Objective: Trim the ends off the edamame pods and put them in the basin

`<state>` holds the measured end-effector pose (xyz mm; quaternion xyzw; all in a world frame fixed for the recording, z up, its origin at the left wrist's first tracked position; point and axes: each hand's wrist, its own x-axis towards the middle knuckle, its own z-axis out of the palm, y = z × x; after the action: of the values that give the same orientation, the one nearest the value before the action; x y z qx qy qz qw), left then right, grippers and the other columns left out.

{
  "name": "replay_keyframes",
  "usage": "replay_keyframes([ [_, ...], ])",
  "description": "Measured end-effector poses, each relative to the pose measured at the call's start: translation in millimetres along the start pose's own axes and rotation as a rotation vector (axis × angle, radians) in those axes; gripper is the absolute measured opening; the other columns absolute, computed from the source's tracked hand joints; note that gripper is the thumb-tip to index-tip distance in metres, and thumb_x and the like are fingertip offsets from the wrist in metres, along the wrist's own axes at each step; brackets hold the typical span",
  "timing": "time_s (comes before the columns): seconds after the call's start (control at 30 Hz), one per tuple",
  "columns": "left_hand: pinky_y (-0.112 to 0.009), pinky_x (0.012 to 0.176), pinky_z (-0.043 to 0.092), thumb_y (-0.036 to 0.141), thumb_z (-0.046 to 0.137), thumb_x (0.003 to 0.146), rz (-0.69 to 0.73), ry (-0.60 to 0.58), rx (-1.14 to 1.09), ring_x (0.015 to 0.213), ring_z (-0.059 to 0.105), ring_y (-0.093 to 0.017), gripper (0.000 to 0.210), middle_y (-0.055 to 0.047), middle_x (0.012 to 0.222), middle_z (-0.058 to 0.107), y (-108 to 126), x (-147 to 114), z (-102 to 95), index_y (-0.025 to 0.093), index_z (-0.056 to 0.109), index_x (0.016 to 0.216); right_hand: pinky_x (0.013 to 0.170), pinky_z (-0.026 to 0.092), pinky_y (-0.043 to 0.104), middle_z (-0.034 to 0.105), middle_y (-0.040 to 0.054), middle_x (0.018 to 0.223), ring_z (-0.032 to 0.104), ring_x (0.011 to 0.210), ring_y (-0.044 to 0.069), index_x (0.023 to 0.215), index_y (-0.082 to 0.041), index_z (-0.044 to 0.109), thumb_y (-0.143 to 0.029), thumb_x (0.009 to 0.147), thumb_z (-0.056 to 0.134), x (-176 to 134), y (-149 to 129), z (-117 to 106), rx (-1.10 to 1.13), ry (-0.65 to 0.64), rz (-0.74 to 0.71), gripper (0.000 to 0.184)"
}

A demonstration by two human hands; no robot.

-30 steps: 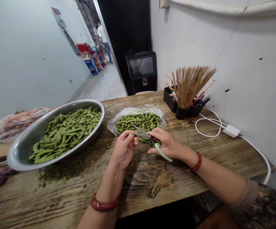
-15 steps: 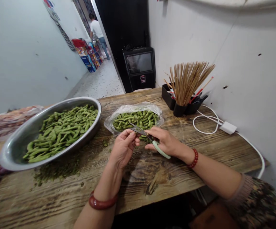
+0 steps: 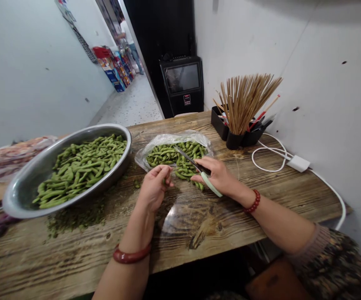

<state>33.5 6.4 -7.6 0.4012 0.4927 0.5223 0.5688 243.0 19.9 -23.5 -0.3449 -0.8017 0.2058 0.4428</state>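
My right hand (image 3: 219,174) is closed around a pair of scissors (image 3: 205,175) with pale green handles. Their dark blades point up and left over green soybean pods (image 3: 186,166), which spill from a clear plastic bag (image 3: 143,156). Left of the scissors, my left hand (image 3: 157,183) is closed, thumb against curled fingers; whatever it pinches is too hidden to name. A large metal basin (image 3: 18,202) full of green pods (image 3: 80,173) stands to the left. Small green trimmings (image 3: 77,218) lie on the table in front of it.
The wooden table (image 3: 205,250) also bears a black holder (image 3: 220,125) with many thin sticks (image 3: 245,104), and a white cable with an adapter (image 3: 298,163). A bagged pinkish item (image 3: 18,156) lies behind the basin. Beyond the doorway, a person (image 3: 129,37) stands near stacked boxes (image 3: 113,68).
My left hand has moved left and slightly down, away from the scissor blades. The scissors stay in my right hand, now angled more upward. The person in the doorway has shifted.
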Motion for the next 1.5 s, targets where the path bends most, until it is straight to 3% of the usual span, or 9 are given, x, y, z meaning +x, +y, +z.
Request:
replay_keyframes([
  [0.1, -0.023, 0.054, 0.039, 0.029, 0.068, 0.070, 0.198, 0.042, 0.523, 0.054, 0.047, -0.011, 0.014, 0.001, 0.060, 0.056, -10.7, 4.9, -3.1, 0.016, 0.069, 0.075, 0.071, 0.048, 0.030, 0.061, 0.0066, 0.086, 0.058, 0.077, 0.018, 0.108, -0.014, 0.062, -0.040, 0.078, 0.069, -0.3, -1.2, 0.2, 0.002, -0.014, -0.009, 0.040],
  [0.2, -0.028, 0.064, 0.040, 0.022, 0.064, 0.070, 0.416, -0.015, 0.983, 0.066, 0.054, -0.018, 0.015, -0.003, 0.069, 0.060, -18.2, 7.4, -6.5, 0.020, 0.072, 0.083, 0.071, 0.048, 0.031, 0.061, 0.0063, 0.086, 0.059, 0.078, 0.019, 0.109, -0.015, 0.062, -0.041, 0.078, 0.069, -0.4, -2.6, 0.2, 0.008, -0.017, -0.010, 0.041],
  [0.4, -0.029, 0.065, 0.039, 0.023, 0.061, 0.075, 0.485, -0.078, 1.281, 0.071, 0.054, -0.020, 0.016, -0.004, 0.076, 0.057, -17.7, 2.6, -7.6, 0.024, 0.069, 0.089, 0.074, 0.049, 0.032, 0.063, 0.0078, 0.092, 0.060, 0.084, 0.020, 0.110, -0.016, 0.062, -0.039, 0.077, 0.070, -0.2, -4.6, -0.4, 0.028, -0.031, -0.011, 0.041],
  [0.5, -0.028, 0.064, 0.038, 0.025, 0.062, 0.074, 0.486, -0.084, 1.239, 0.069, 0.051, -0.018, 0.005, -0.003, 0.074, 0.055, -16.5, 3.6, -9.0, 0.022, 0.066, 0.075, 0.073, 0.049, 0.031, 0.062, 0.0069, 0.090, 0.060, 0.082, 0.019, 0.109, -0.016, 0.062, -0.038, 0.078, 0.070, 0.0, -5.0, -1.1, 0.027, -0.021, -0.008, 0.039],
  [0.6, -0.026, 0.064, 0.038, 0.025, 0.065, 0.069, 0.416, -0.064, 1.000, 0.069, 0.050, -0.017, 0.006, -0.001, 0.070, 0.056, -14.8, 6.0, -9.3, 0.019, 0.063, 0.069, 0.072, 0.048, 0.030, 0.062, 0.0069, 0.089, 0.059, 0.081, 0.018, 0.109, -0.015, 0.062, -0.036, 0.078, 0.070, 0.5, -5.1, -1.6, 0.034, -0.010, -0.006, 0.038],
  [0.73, -0.021, 0.054, 0.034, 0.030, 0.070, 0.067, 0.162, -0.041, 0.539, 0.057, 0.045, -0.011, 0.018, 0.001, 0.064, 0.056, -8.6, 3.6, -4.2, 0.016, 0.063, 0.075, 0.073, 0.048, 0.030, 0.062, 0.0070, 0.089, 0.059, 0.080, 0.018, 0.109, -0.015, 0.062, -0.035, 0.079, 0.069, 0.7, -4.2, -1.8, 0.036, -0.015, 0.012, 0.038],
  [0.83, -0.019, 0.051, 0.032, 0.032, 0.073, 0.066, 0.076, -0.062, 0.336, 0.055, 0.044, -0.009, 0.029, -0.001, 0.072, 0.062, -3.6, -1.1, 0.2, 0.014, 0.068, 0.088, 0.073, 0.047, 0.030, 0.061, 0.0066, 0.090, 0.058, 0.080, 0.018, 0.112, -0.016, 0.061, -0.036, 0.077, 0.071, -0.2, -3.5, -1.6, 0.023, -0.059, 0.021, 0.042],
  [1.03, -0.017, 0.045, 0.027, 0.036, 0.071, 0.071, 0.080, -0.062, 0.283, 0.049, 0.036, -0.005, 0.029, 0.001, 0.064, 0.057, -2.2, -4.4, 0.8, 0.014, 0.071, 0.090, 0.071, 0.047, 0.029, 0.059, 0.0062, 0.092, 0.055, 0.077, 0.016, 0.117, -0.016, 0.059, -0.034, 0.076, 0.072, -2.0, -6.9, -2.7, 0.002, -0.176, 0.026, 0.047],
  [1.5, -0.015, 0.039, 0.025, 0.024, 0.076, 0.065, 0.097, -0.034, 0.090, 0.044, 0.035, -0.003, 0.024, 0.007, 0.059, 0.050, -0.2, -7.1, 5.9, 0.016, 0.056, 0.076, 0.070, 0.047, 0.029, 0.057, 0.0057, 0.094, 0.054, 0.074, 0.015, 0.120, -0.017, 0.057, -0.034, 0.075, 0.073, -4.2, -9.2, -1.0, -0.033, -0.241, 0.033, 0.051],
])
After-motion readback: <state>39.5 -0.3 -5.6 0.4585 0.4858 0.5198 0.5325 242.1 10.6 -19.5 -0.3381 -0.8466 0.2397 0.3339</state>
